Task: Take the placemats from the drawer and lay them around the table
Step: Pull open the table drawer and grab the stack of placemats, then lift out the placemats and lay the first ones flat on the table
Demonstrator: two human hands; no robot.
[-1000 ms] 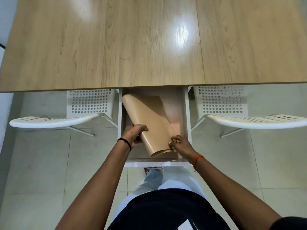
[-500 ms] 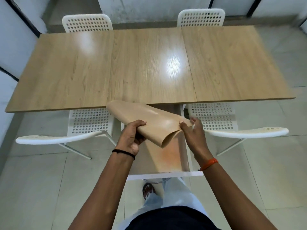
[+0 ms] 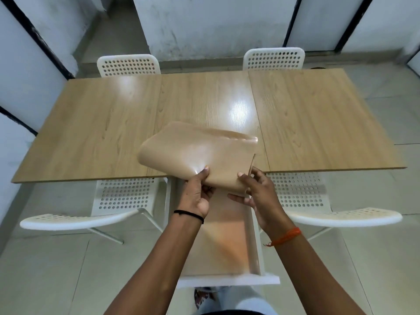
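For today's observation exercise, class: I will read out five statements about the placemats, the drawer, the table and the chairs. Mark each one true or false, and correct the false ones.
1. Both hands hold the bundle of placemats. True: the left hand grips its near edge and the right hand pinches it beside that.
2. The drawer is closed. False: it stands pulled out below the table edge.
3. A placemat already lies flat on the table. False: the bundle is held bent over the near edge; none is laid out.
4. Four white chairs are visible. True: two on the far side, two on the near side.
5. The placemats are blue. False: they are tan.
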